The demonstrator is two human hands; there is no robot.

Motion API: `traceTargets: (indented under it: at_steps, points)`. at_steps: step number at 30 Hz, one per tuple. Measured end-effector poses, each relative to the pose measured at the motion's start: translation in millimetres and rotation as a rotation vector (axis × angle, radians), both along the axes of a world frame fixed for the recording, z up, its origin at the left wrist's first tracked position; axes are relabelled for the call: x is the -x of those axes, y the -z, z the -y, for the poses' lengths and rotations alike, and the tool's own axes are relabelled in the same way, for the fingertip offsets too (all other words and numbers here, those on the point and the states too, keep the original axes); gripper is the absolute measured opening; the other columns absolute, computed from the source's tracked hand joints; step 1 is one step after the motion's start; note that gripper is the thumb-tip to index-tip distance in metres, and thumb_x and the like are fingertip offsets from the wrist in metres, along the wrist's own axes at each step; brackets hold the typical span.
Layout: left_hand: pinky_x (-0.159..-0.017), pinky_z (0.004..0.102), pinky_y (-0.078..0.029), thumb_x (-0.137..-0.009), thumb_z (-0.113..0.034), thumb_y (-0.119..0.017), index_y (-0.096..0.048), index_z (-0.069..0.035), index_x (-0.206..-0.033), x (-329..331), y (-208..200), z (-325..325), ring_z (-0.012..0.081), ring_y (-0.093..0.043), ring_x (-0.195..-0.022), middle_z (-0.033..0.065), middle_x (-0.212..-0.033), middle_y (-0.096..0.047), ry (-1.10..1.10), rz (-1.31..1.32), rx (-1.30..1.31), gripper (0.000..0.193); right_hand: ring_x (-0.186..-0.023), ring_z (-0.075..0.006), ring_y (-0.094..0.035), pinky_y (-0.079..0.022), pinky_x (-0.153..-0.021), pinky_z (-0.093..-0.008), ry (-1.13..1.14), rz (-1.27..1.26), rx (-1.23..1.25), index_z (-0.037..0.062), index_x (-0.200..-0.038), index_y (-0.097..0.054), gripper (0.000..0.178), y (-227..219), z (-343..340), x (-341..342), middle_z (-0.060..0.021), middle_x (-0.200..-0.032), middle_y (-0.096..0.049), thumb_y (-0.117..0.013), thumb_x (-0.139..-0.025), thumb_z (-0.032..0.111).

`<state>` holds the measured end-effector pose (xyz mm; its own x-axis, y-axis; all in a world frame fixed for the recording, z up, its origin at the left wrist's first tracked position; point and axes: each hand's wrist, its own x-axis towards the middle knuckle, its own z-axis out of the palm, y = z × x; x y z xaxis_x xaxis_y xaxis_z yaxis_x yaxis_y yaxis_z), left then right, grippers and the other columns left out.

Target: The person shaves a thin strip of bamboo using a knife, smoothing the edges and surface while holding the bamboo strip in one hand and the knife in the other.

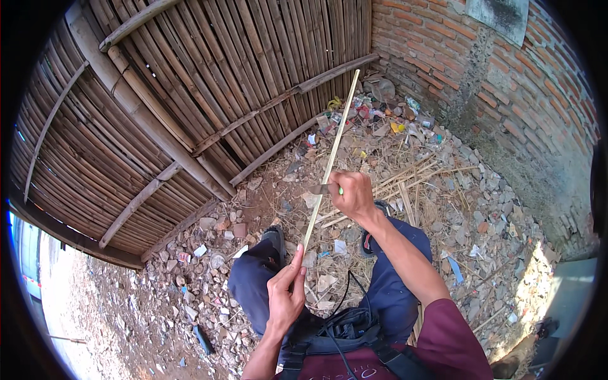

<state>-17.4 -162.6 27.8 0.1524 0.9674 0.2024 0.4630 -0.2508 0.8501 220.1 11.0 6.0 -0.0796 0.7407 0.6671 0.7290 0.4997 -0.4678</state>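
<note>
Bamboo strip point(342, 123), tip toward one o'clock: likely light, springy. Best held at six-o'clock end; left hand point(287, 297) pinches there. Right hand point(356, 195) clamps knife point(330, 189).

A bamboo wall point(253, 57) and brick wall point(532, 95) flank rubble point(218, 278).

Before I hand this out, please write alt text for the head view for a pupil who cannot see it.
A person's left hand holds the lower end of a long, pale strip while the right hand holds a knife across it. Below lies littered rubble, with a pole wall left and a brick wall right.
</note>
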Motion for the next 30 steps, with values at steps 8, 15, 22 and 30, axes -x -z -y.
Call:
traceTargets:
  at_steps: [8,15,22,30]
  points:
    - [-0.071,0.0266,-0.049,-0.102,0.004,-0.063,-0.058,-0.007,-0.153,-4,0,12,0.0116,-0.054,-0.071,0.0151,-0.083,-0.069,0.017,0.063,0.045,0.053,-0.053,-0.0338,-0.066,-0.049,-0.05,-0.0466,0.094,-0.04,-0.147,0.0036,-0.079,-0.068,0.018,0,-3,-1,-0.0149,-0.064,-0.067,-0.059,-0.092,0.012]
    - [-0.068,0.0263,-0.048,-0.102,0.003,-0.063,-0.058,-0.008,-0.154,2,0,30,0.0106,-0.051,-0.069,0.0149,-0.082,-0.068,0.047,0.033,0.12,0.053,-0.042,-0.026,-0.059,-0.039,-0.044,-0.0405,0.28,-0.017,-0.133,0.0035,-0.065,-0.068,0.032,10,-28,-28,-0.0118,-0.049,-0.059,-0.059,-0.095,0.011]
    - [-0.073,0.027,-0.051,-0.103,0.002,-0.062,-0.059,-0.006,-0.152,20,10,49,0.0133,-0.06,-0.073,0.021,-0.093,-0.074,0.054,0.019,0.139,0.05,-0.041,-0.0244,-0.058,-0.04,-0.043,-0.0394,0.318,-0.095,-0.122,0.0016,-0.065,-0.07,0.029,8,-41,-38,-0.0154,-0.05,-0.061,-0.06,-0.091,0.008]
    - [-0.066,0.0242,-0.043,-0.104,0.001,-0.061,-0.058,-0.005,-0.152,24,6,57,0.0056,-0.043,-0.075,0.0107,-0.08,-0.06,0.009,0.009,0.104,0.049,-0.056,-0.0391,-0.07,-0.05,-0.053,-0.0467,0.364,-0.049,0.04,-0.0039,-0.087,-0.08,0.021,19,-64,-39,-0.0279,-0.065,-0.066,-0.062,-0.087,0.007]
